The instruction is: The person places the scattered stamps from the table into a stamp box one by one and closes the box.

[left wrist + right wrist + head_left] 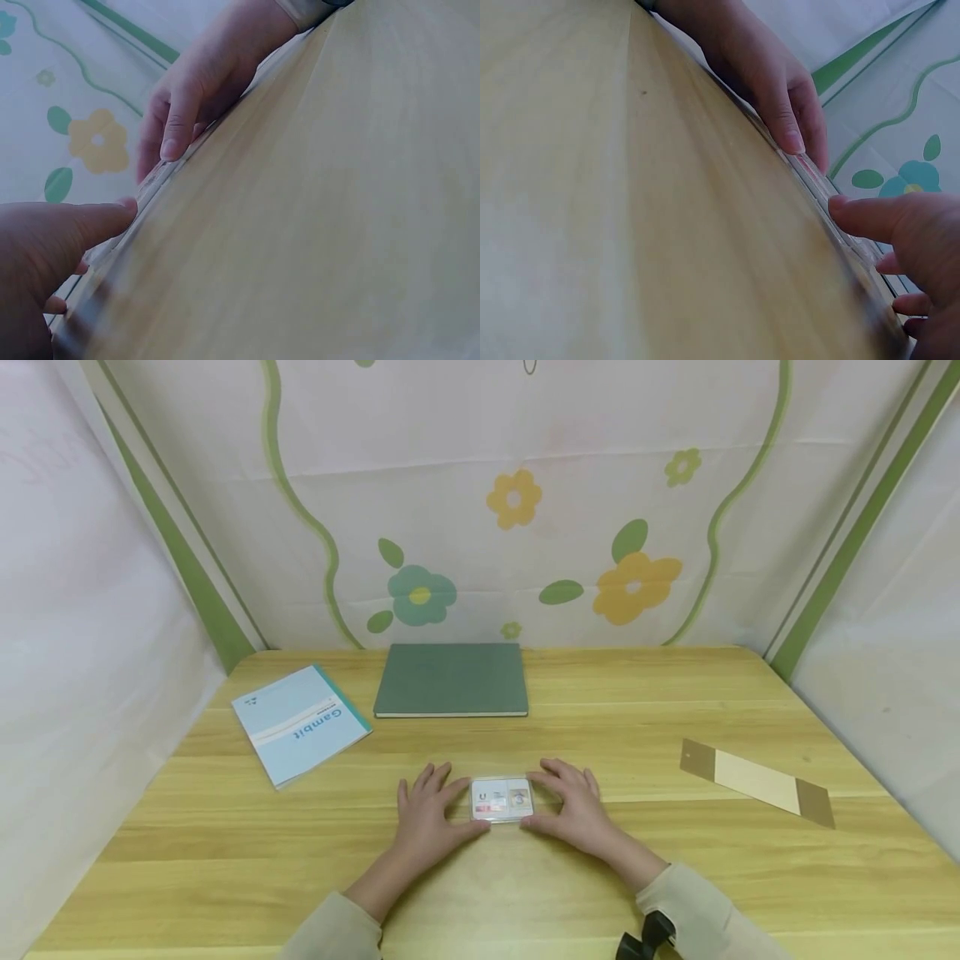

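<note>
A small flat clear plastic case (501, 799) with a printed white card inside lies on the wooden table, in the head view. My left hand (427, 817) holds its left end, forefinger at the far corner and thumb at the near edge. At the opposite end, my right hand (576, 808) grips it the same way between thumb and forefinger. Both wrist views show the case edge-on, low against the tabletop, with the left thumb (112, 220) and right thumb (859, 215) against its near side. The case's underside is hidden.
A dark green hardcover book (452, 681) lies behind the hands. To its left is a light blue notebook (300, 727) marked "Gambit". On the right lies a brown and cream strip (756, 782). Flower-patterned fabric (465, 502) encloses the table (225, 860) at the back and sides.
</note>
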